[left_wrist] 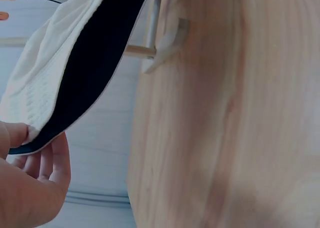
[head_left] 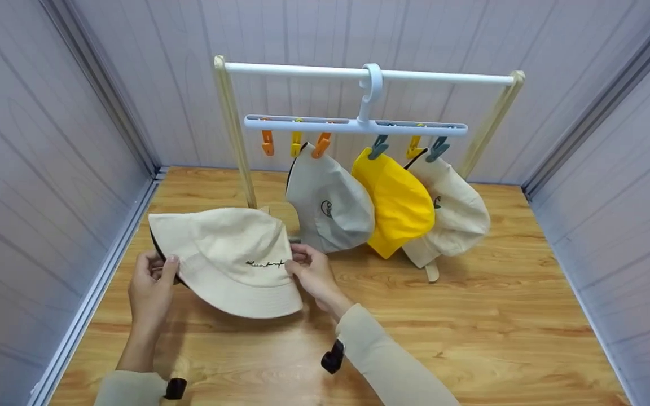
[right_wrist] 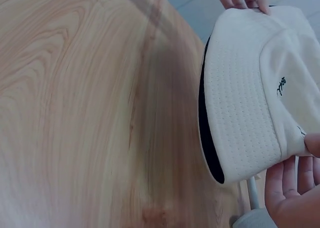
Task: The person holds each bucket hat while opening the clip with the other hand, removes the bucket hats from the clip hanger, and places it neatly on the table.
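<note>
A cream bucket hat with dark lettering on its crown is held up between both hands, in front of the rack's left post. My left hand pinches the brim at the left, thumb on the cream outside and fingers on the black underside. At the other end, my right hand grips the crown beside the lettering, its thumb on the cloth. The left wrist view shows the hat's black lining along the brim. In the right wrist view the stitched brim faces the camera.
A white hanger hangs from the rack's rail. Its clips hold a grey hat, a yellow hat and another cream hat. An orange clip and a yellow clip at the left hold nothing. Panel walls surround the wooden floor.
</note>
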{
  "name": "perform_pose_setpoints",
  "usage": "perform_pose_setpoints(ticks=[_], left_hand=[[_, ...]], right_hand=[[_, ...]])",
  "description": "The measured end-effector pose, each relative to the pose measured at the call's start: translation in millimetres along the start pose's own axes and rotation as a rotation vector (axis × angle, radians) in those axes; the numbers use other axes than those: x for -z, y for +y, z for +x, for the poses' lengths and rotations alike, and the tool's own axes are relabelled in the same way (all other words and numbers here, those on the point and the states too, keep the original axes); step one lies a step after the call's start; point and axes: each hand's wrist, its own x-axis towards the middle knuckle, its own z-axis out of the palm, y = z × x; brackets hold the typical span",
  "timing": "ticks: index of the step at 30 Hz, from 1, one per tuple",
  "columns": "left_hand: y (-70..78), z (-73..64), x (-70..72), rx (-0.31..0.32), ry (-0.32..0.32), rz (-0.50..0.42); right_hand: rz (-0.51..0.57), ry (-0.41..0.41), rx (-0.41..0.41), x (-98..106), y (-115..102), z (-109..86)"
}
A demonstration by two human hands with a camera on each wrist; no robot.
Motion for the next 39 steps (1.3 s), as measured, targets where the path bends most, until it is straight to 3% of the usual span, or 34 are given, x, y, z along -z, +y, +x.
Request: perform_pose_setpoints(ticks=[9,17,23,28,34,39], left_hand=[[-21.0,-0.2,19.6,0.111,-0.005,0.152],[-41.6,0.5,37.0,0.145,-0.070,0.342],[-56.4,2.3,47.2,0.196,-0.137,0.402],[-65.9,3.8,52.4,0.239,-0.171,0.406],[-70.8,2.4,54.1,0.328,-0.213,0.269],[-73.3,1.2,54.2,0.361,-0.235,0.196]], right_hand=[[-0.101,-0.042,-0.018,-19,-7,5.4],[-0.137,-0.101,-0.015,-32,-8,9.8],[-0.134,-0.152,0.013,-41,-2,10.7],[-0.135,-0.218,0.000,-44,7,10.6],[-0.115,-0.284,-0.043,-43,17,8.8],[-0.113,-0.314,-0.049,-43,23,7.3]])
